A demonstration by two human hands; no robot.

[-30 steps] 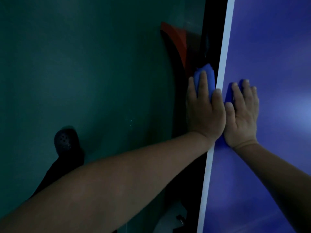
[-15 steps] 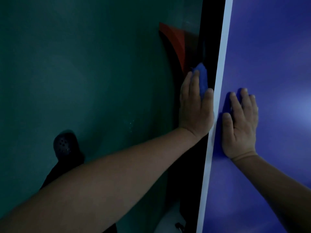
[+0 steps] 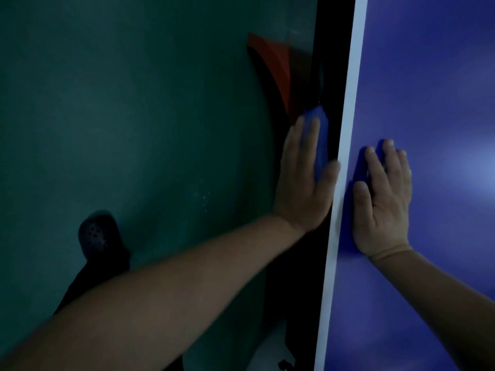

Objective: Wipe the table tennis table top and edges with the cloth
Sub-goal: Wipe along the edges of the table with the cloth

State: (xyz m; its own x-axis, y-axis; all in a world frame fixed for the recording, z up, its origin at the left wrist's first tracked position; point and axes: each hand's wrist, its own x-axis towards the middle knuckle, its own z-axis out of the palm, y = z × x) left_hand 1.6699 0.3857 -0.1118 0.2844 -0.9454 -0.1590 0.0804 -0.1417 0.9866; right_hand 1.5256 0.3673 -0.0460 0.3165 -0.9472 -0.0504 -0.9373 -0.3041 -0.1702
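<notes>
The blue table tennis table top (image 3: 428, 76) fills the right side, with a white line (image 3: 348, 116) along its left border and a dark side edge (image 3: 334, 62) beyond it. My left hand (image 3: 302, 183) presses a blue cloth (image 3: 320, 140) flat against that side edge; the cloth sticks out past the fingers, my thumb at the white line. My right hand (image 3: 383, 199) lies flat on the table top just right of the white line, fingers apart and holding nothing.
A dark green floor (image 3: 134, 129) lies to the left of the table. My dark perforated shoe (image 3: 97, 234) stands on it at the lower left. A red shape (image 3: 276, 70) shows on the floor near the table edge.
My left hand with the cloth has slid back along the side edge toward me. My right hand has also drawn back along the table top.
</notes>
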